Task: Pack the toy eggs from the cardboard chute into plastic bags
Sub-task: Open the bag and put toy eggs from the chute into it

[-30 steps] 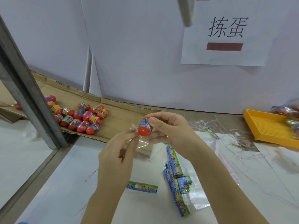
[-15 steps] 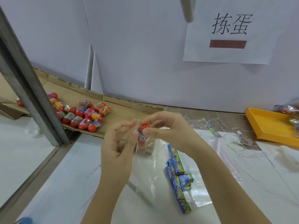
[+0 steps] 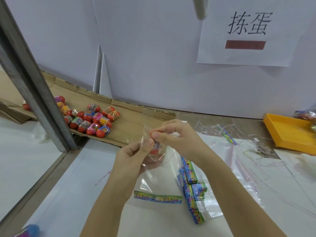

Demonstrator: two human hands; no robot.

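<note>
R hand pinches the egg by its top, long axis approx upright, partly inside the bag; L hand pinches bag mouth just left of it

You are at a packing station in a small workshop or factory line. White partition boards wall off your bench. A printed paper sign with Chinese characters and a red bar hangs on them. A brown cardboard chute holds a heap of red toy eggs in bright wrappers. A stack of clear plastic bags with colourful printed strips lies in front of you, and a yellow perforated plastic tray sits to your right.
</note>
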